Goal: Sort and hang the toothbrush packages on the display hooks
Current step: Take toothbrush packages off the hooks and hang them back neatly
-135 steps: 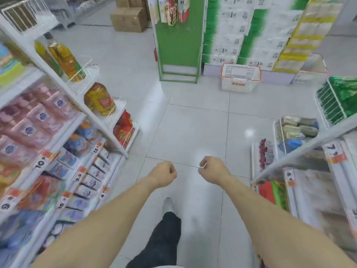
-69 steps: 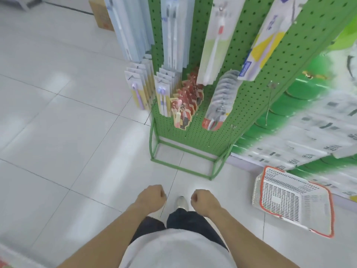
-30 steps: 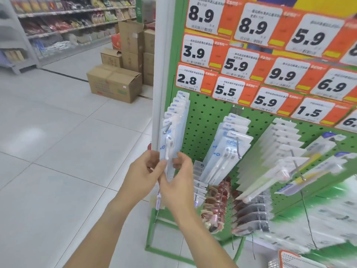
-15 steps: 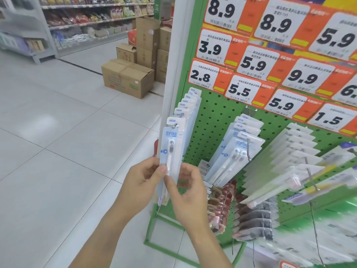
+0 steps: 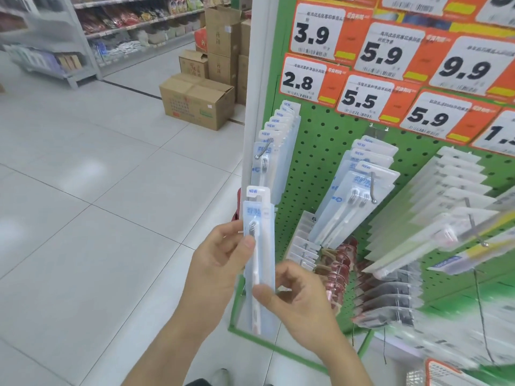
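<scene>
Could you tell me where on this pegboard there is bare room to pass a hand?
Bare pegboard lies between the single-brush packages on the left hook and the twin-brush packages. Lower down and rightward, overlapping packages crowd it.

"new" on the held toothbrush package; price tags read 2.8, 5.5.

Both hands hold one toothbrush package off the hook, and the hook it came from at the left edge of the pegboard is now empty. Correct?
Not quite. Both the left hand and right hand do hold one toothbrush package off the hook, but the head view shows the left-edge hook is not empty: a row of matching packages hangs on it.
</scene>
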Tool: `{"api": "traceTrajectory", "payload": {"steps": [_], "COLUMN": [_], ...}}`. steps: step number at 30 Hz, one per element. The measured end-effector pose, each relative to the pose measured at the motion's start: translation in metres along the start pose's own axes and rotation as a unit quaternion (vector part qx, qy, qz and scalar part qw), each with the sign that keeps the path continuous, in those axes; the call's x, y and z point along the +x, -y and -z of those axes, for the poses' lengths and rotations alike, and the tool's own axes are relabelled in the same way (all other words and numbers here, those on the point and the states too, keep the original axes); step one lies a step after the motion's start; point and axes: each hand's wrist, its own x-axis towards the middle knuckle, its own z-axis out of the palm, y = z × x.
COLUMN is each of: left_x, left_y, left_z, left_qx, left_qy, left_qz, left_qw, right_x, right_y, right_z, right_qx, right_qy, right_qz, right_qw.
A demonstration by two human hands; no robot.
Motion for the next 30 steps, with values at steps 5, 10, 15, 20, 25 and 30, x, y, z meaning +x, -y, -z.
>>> {"api": "traceTrajectory", "payload": {"steps": [5,10,15,20,25,30], "left_x": [-0.009,-0.010,-0.011,-0.008,-0.002,0.002], "left_y": [0.017,0.012,0.016,0.018,0.021,0.019], "left_z": [-0.014,-0.024,-0.028,-0.025,-0.014,-0.012], "left_qx": [-0.169,-0.319,-0.277,-0.183,-0.011,0.042], "left_qy": [0.060,0.077,0.097,0.049,-0.002,-0.023], "left_qz": [0.144,0.213,0.224,0.168,0.043,0.020], "left_qw": [0.973,0.920,0.929,0.967,0.999,0.999], "right_x": [-0.016,-0.026,-0.031,-0.032,-0.033,-0.032], "right_y": [-0.011,-0.010,-0.011,-0.012,-0.012,-0.008], "right_z": [0.005,0.014,0.019,0.021,0.026,0.029], "right_qx": [0.173,0.229,0.161,0.096,0.015,-0.003], "right_qy": [0.019,0.038,0.029,-0.008,-0.005,0.011], "right_qz": [-0.092,-0.158,-0.153,-0.095,-0.059,-0.061], "right_qw": [0.980,0.960,0.975,0.991,0.998,0.998]}}
